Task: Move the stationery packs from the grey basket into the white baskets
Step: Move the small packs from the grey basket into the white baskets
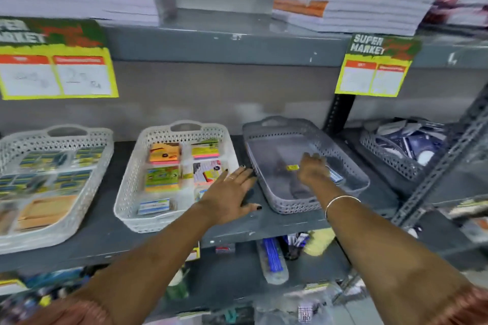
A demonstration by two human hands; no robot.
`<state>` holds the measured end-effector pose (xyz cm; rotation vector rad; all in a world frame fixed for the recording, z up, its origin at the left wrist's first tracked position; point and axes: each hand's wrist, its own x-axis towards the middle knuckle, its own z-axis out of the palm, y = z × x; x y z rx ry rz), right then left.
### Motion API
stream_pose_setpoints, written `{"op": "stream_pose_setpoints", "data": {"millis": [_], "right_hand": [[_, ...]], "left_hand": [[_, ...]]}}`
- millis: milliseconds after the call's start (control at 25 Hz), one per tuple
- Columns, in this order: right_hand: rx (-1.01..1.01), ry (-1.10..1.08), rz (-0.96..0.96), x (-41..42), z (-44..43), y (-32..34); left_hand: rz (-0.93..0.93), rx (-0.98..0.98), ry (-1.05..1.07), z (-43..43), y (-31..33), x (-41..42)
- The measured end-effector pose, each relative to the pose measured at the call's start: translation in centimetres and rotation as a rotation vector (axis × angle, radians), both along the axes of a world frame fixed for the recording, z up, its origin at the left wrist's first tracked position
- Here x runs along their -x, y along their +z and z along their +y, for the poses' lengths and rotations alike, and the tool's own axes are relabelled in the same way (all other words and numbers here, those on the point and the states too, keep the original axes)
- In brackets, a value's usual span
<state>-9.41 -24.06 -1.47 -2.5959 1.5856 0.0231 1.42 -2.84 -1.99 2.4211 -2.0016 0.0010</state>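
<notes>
While the left hand (229, 192) lies flat and open on the shelf (105, 240) between the middle white basket (126, 192) and the grey basket (285, 206), the right hand (314, 169) reaches inside the grey one. Its fingers touch a small blue pack (335, 176) near the basket's right wall, but I cannot tell if they grip it.

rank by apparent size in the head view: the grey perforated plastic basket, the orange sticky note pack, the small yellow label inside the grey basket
1. Grey perforated plastic basket
2. Orange sticky note pack
3. Small yellow label

All sit at similar depth on the shelf, so the order is safe.
</notes>
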Motion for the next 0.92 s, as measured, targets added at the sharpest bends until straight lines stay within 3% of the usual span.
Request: {"op": "stream_pose_setpoints", "data": {"millis": [280, 520, 760, 920], "right_hand": [[-0.022, -0.166, 0.178, 0.6, -4.0, -2.4], [-0.013, -0.223, 0.195, 0.8, -5.1, -2.5], [-0.003, -0.177, 0.007, -1.4, -2.6, 0.6], [0.044, 0.003, -0.109, -6.0, 1.7, 4.4]], "left_hand": [[0.018, -0.013, 0.041, -1.0, -1.1, 0.5], [0.013, -0.036, 0.066, -0.9, -1.0, 0.8], [0.014, -0.013, 0.091, -0.1, -0.5, 0.4], [-0.025, 0.013, 0.201, 4.2, 1.0, -2.2]]}}
